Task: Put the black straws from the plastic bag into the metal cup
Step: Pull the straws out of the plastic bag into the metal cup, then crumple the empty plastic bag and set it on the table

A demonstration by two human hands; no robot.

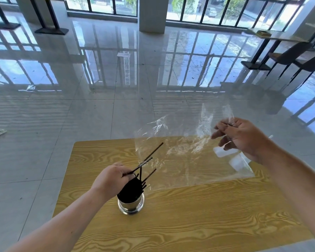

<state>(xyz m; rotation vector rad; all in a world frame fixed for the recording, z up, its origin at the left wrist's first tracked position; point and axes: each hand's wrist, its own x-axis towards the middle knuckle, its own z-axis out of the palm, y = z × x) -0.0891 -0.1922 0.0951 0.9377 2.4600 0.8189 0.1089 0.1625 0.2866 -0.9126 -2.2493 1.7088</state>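
- The few black straws (147, 160) in the left hand (112, 176) fan out at different angles instead of lying parallel. Lowered like this, one is likely to catch on the rim of the metal cup (131, 206) or on the dense bundle already standing in it, and then drop onto the table (189, 230).
- The cup looks nearly full, so pushing the last straws in hard could tilt it. It stands towards the table's left edge, about midway between the far and near edges, so a tipped cup could spill straws over that side.
- The plastic bag (180, 157) hangs from the right hand (244, 137), and its lower left corner droops close to the straw tips. Swinging the bag away carelessly could drag it across the tips and pull straws out of the grip or the cup.
- The left hand's fingers are curled, pinching the straws near their lower ends just above the cup's mouth. The free ends point up and right, towards the table's far edge.
- The tips overlap the bag's corner; it cannot be told whether they are inside the film or only in front of it.
- The right thumb and forefinger pinch the bag's upper edge, held above the table's far right corner. The other fingers hang loosely spread below. No straws show elsewhere in the bag.
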